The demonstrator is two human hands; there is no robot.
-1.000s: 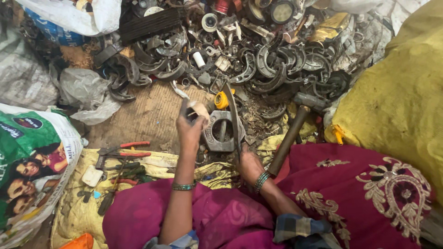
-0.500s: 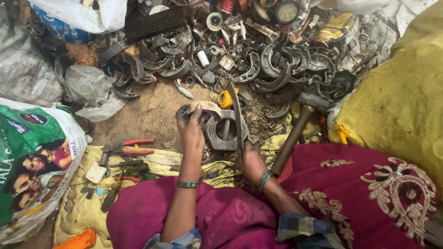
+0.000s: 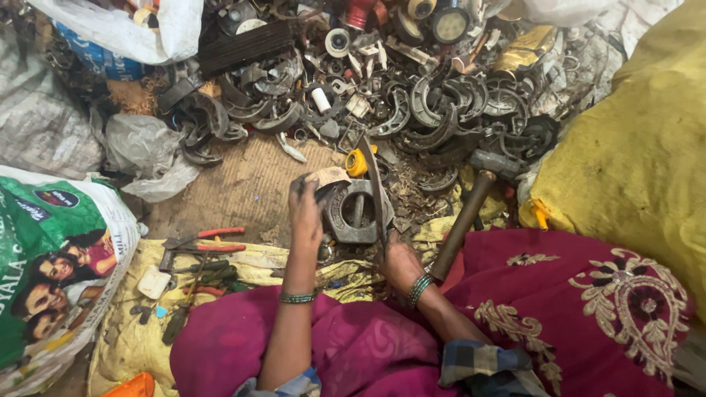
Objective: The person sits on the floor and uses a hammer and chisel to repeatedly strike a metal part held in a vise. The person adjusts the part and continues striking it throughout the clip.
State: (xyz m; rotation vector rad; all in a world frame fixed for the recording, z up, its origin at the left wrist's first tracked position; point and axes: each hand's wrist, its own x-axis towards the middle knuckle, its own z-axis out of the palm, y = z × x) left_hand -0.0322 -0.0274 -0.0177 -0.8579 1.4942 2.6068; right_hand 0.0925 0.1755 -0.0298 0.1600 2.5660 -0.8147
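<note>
Behind the metal block (image 3: 354, 213), left hand (image 3: 305, 213) gripping it; right hand (image 3: 401, 261) half-hidden, grip unclear.

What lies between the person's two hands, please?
In the head view, a grey metal block with a round hole sits between the left hand and right hand, and a long flat blade stands along its right side.
</note>
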